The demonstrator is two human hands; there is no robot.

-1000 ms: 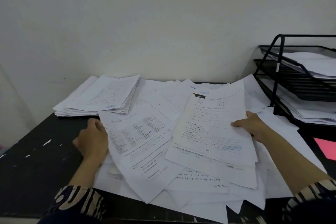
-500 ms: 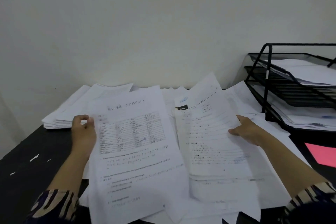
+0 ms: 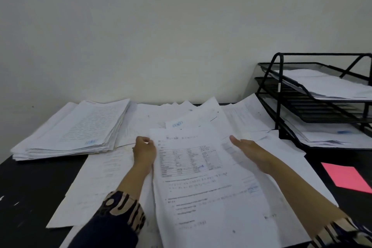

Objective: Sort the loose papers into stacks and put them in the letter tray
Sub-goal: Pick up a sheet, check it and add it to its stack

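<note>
Centrally, left hand (image 3: 145,151) pinching table-printed sheet (image 3: 193,167), right hand (image 3: 249,148) flat

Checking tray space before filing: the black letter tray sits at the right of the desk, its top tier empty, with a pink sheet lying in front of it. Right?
Not quite. In the head view the letter tray top tier already holds white papers. The rest stands: tray at right, pink sheet in front.

Left hand (image 3: 145,150) curled closed, right hand (image 3: 250,148) flat, fingers extended.
</note>
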